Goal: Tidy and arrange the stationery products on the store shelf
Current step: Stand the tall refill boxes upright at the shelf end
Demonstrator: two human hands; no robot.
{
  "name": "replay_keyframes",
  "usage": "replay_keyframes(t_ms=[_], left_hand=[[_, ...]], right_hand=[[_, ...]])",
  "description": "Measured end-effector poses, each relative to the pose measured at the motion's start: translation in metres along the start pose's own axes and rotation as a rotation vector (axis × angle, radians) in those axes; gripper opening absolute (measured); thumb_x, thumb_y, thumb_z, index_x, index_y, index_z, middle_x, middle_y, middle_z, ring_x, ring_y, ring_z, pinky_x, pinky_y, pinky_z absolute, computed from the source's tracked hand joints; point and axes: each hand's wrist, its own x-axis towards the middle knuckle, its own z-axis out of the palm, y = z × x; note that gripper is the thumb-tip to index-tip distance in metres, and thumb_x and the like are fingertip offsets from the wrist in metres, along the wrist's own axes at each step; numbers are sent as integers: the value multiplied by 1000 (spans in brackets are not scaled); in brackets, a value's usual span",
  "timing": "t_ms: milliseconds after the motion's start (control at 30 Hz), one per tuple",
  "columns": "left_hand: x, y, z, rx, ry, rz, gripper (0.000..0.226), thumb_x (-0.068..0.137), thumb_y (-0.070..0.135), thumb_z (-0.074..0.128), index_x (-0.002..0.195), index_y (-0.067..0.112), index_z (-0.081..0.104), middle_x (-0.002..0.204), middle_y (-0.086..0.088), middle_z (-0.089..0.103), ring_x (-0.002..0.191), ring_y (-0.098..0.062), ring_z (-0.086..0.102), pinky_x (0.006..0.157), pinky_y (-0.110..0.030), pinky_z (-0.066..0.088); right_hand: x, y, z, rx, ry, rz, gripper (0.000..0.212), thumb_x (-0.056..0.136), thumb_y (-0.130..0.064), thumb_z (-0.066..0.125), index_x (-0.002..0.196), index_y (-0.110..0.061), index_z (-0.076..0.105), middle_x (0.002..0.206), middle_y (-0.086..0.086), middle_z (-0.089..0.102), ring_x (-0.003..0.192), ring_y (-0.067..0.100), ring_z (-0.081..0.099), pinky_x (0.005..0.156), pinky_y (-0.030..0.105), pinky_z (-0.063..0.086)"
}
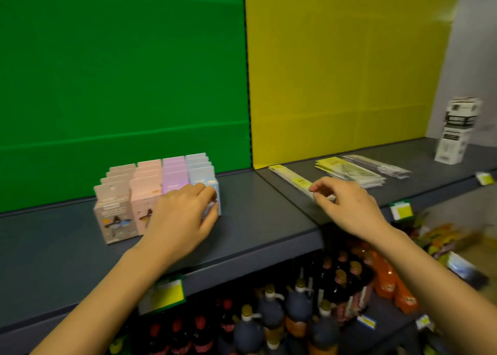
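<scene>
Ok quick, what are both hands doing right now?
Left hand: grips the front blue box.
Right hand: pinches the long yellow-labelled packet.

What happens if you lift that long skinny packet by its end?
Probably it droops: the long packet looks thin and flat, and the right hand pinches only its near end. It seems light, so fingertips should do. Its wrapper may slide on the smooth shelf.

No legible text is found: print on the boxes (pixel 118 214), packets (pixel 347 170) and shelf-edge tags (pixel 164 294) is blurred.
</scene>
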Motion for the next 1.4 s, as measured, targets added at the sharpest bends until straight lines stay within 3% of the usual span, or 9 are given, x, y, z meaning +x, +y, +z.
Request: replay_keyframes(t_ms=[300, 467, 667, 767, 867, 1000, 1133, 1233, 1400], left_hand=[[45, 117, 28, -8, 16, 89, 34, 80, 41, 34, 72, 19, 58, 63, 1, 62, 57, -24, 63, 46, -28, 45], [73, 213, 41, -18, 55, 174, 31, 79, 39, 36, 67, 18, 56, 59, 0, 59, 54, -25, 61, 46, -26, 44], [113, 314, 57, -86, 55, 215, 29, 79, 40, 37, 68, 19, 54, 58, 2, 56, 53, -22, 59, 47, -24, 30], [137, 352, 63, -97, 32, 230, 31, 78, 42, 37, 75, 21, 59, 62, 5, 61, 54, -19, 62, 44, -22, 40], [161, 382, 70, -115, 11, 242, 36, 78, 46, 36, 83, 21, 62, 65, 6, 64, 56, -18, 64, 42, -22, 36], [194, 417, 90, -164, -21, 246, 39, 78, 48, 35, 89, 21, 62, 72, 5, 67, 64, -20, 66, 49, -26, 47], [230, 445, 117, -218, -58, 223, 41, 79, 50, 35, 95, 22, 60, 81, 4, 69, 71, -20, 68, 55, -29, 53], [267, 462, 135, -231, -51, 216, 46, 79, 52, 34, 97, 20, 61, 85, 3, 70, 76, -21, 69, 54, -31, 53], [335, 488, 159, -303, 17, 136, 65, 74, 58, 26, 111, 15, 58, 106, -2, 69, 94, -26, 67, 72, -36, 54]], right_hand=[[-64, 145, -97, -201, 119, 142, 22, 90, -37, 50, 110, -32, 58, 109, -11, 65, 107, 16, 59, 77, 33, 46], [-99, 237, -150, -273, 133, 244, 23, 89, -36, 52, 110, -30, 59, 112, -8, 65, 102, 18, 61, 77, 33, 47], [-121, 325, -181, -288, 105, 339, 23, 90, -36, 50, 110, -30, 59, 111, -10, 65, 104, 14, 60, 74, 28, 42], [-113, 363, -197, -275, 115, 367, 24, 90, -36, 50, 112, -30, 59, 112, -11, 65, 102, 15, 60, 71, 27, 40], [-103, 395, -206, -248, 127, 389, 24, 91, -35, 50, 113, -29, 59, 111, -10, 65, 101, 15, 60, 73, 28, 43], [-84, 435, -203, -238, 91, 386, 24, 91, -35, 50, 113, -29, 58, 111, -11, 64, 101, 13, 60, 79, 30, 47], [-50, 476, -203, -241, 57, 324, 25, 91, -36, 49, 113, -31, 57, 110, -14, 63, 101, 9, 58, 73, 24, 43], [-15, 509, -210, -193, 70, 287, 24, 90, -35, 50, 112, -29, 58, 107, -12, 63, 102, 11, 59, 81, 29, 49], [55, 563, -229, -162, 85, 223, 20, 88, -33, 52, 106, -27, 60, 99, -11, 62, 97, 12, 60, 85, 36, 52]])
